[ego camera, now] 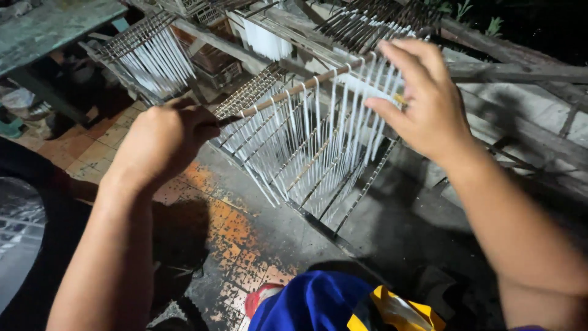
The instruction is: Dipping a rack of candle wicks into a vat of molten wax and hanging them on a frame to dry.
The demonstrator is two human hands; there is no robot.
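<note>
My left hand (164,138) is closed around the near end of a thin wooden stick (294,89) that carries a row of hanging white strands (318,132). My right hand (422,98) pinches the far end of the same stick, fingers spread over the strands. The stick is held level above a metal rack (318,214) filled with more sticks and hanging white strands. The stick's far tip is hidden by my right hand.
A second rack with white strands (153,58) stands at the back left, and another (367,21) at the back right. Wooden beams (520,72) run along the right. Worn orange floor tiles (226,227) lie below. A blue and yellow cloth (331,303) shows at the bottom.
</note>
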